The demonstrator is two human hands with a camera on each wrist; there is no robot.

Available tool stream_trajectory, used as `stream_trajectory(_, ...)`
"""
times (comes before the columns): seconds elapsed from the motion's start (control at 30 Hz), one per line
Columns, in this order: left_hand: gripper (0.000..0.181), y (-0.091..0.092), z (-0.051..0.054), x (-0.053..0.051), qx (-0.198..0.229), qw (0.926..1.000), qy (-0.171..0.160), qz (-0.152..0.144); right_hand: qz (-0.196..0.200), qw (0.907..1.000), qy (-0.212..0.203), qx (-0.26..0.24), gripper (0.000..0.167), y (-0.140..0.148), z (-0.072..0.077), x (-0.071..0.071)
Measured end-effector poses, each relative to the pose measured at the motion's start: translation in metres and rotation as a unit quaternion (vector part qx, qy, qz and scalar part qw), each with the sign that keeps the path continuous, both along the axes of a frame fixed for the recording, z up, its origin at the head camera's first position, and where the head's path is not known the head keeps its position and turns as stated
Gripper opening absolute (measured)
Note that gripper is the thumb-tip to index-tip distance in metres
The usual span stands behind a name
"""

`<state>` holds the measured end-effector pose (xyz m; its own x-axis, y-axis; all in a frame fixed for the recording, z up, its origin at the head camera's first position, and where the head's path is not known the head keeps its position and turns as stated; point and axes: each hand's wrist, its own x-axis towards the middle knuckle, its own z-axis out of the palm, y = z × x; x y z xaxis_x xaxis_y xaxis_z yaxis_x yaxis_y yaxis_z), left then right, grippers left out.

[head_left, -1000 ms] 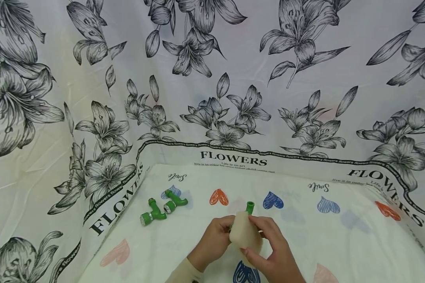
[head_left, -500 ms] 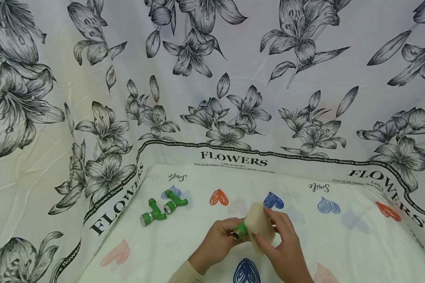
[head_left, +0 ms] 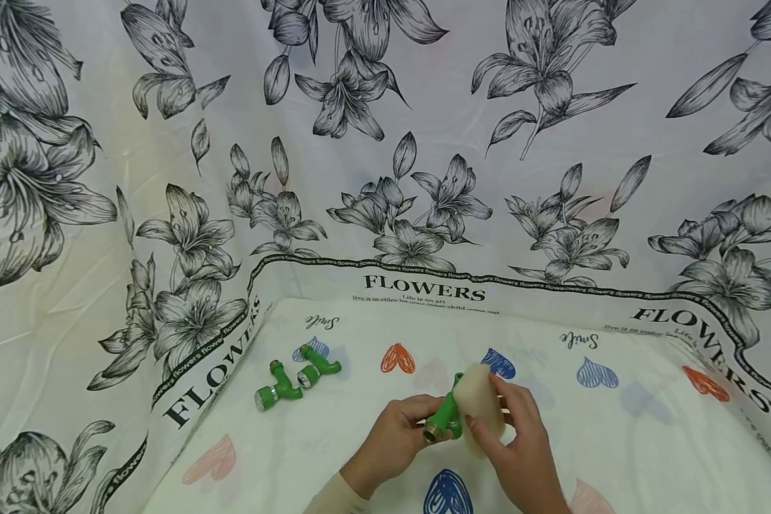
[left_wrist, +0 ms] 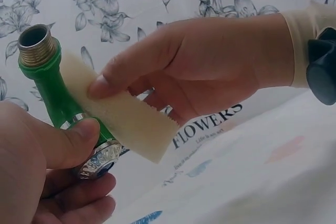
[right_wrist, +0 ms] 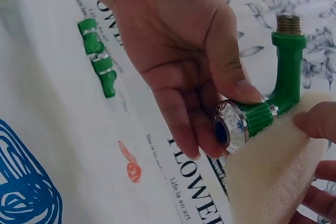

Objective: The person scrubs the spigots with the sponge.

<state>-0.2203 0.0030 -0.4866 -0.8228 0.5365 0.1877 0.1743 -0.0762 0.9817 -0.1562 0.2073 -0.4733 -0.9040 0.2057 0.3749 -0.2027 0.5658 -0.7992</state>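
Observation:
A green faucet (head_left: 445, 415) with a threaded brass end and a silver-ringed knob is gripped at its knob by my left hand (head_left: 393, 437). In the left wrist view, the thumb lies across the faucet (left_wrist: 55, 95) near the knob. My right hand (head_left: 519, 439) pinches a cream sponge (head_left: 479, 405) between thumb and fingers. The right wrist view has the sponge (right_wrist: 278, 166) lying against the green body of the faucet (right_wrist: 287, 69), hiding part of it. Both hands are held above the white cloth.
Two more green faucets, one nearer (head_left: 278, 387) and one farther (head_left: 318, 365), lie close together on the heart-printed cloth (head_left: 334, 442) at the left. A floral curtain (head_left: 424, 107) hangs behind and along the left side.
The faucet has been turned in my left hand, so its threaded end now points toward me. My right hand has shifted right with the sponge, uncovering more of the faucet.

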Motion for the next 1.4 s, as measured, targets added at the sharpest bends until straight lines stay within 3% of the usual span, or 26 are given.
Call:
stream_trajectory(0.17, 0.036, 0.0, -0.003, -0.002, -0.012, 0.9995, 0.02, 0.02, 0.023, 0.9995, -0.02, -0.011, 0.066, -0.009, 0.005, 0.004)
stream_trajectory(0.37, 0.036, 0.001, -0.004, -0.003, -0.017, 0.9992, 0.0, 0.036, 0.033, 0.9986, -0.032, -0.025, 0.067, -0.02, 0.008, 0.01)
stream_trajectory(0.5, 0.039, 0.0, -0.003, -0.003, -0.023, 0.9989, -0.002, 0.042, 0.044, 0.9981, -0.02, -0.038, 0.066, -0.022, 0.01, 0.013)
stream_trajectory(0.77, 0.036, -0.004, -0.005, -0.005, -0.06, 0.9951, 0.018, 0.077, 0.106, 0.9925, 0.03, -0.052, 0.068, -0.027, 0.01, 0.019)
stream_trajectory(1.0, 0.04, -0.004, -0.006, -0.005, -0.052, 0.9965, 0.014, 0.064, 0.081, 0.9952, 0.016, -0.052, 0.066, -0.027, 0.013, 0.017)
stream_trajectory(1.23, 0.04, -0.001, -0.004, -0.001, -0.006, 0.9995, 0.011, 0.03, 0.024, 0.9997, 0.006, -0.003, 0.069, -0.017, 0.008, 0.008)
stream_trajectory(1.4, 0.036, 0.0, -0.001, 0.001, -0.001, 0.9997, 0.001, 0.023, -0.003, 1.0, 0.002, 0.0, 0.069, -0.007, 0.003, 0.002)
